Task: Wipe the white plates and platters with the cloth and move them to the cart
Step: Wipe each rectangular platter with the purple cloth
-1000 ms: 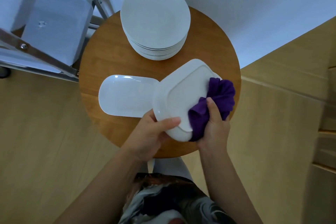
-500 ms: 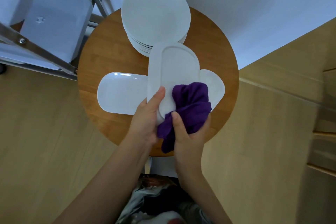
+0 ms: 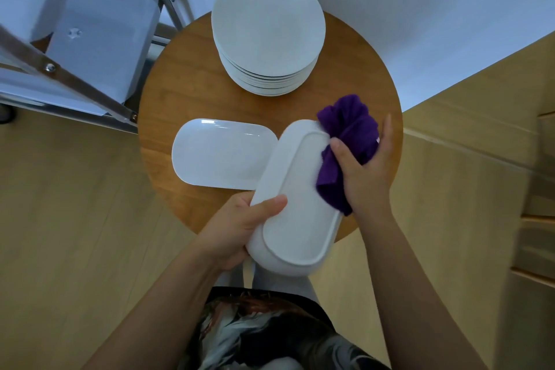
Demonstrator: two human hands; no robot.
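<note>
Over the round tabletop (image 3: 192,93), left hand (image 3: 237,228) grips an upturned white platter (image 3: 297,204) — underside up. Right hand (image 3: 365,171) clutches the purple cloth (image 3: 350,135) against it.

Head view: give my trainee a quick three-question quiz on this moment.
1. True or false: the left hand holds the platter upside down.
2. What colour is the cloth in the right hand?
3. Where is the other platter? A. on the plates B. flat on the table C. on the cart

Key: 1 true; 2 purple; 3 B.
</note>
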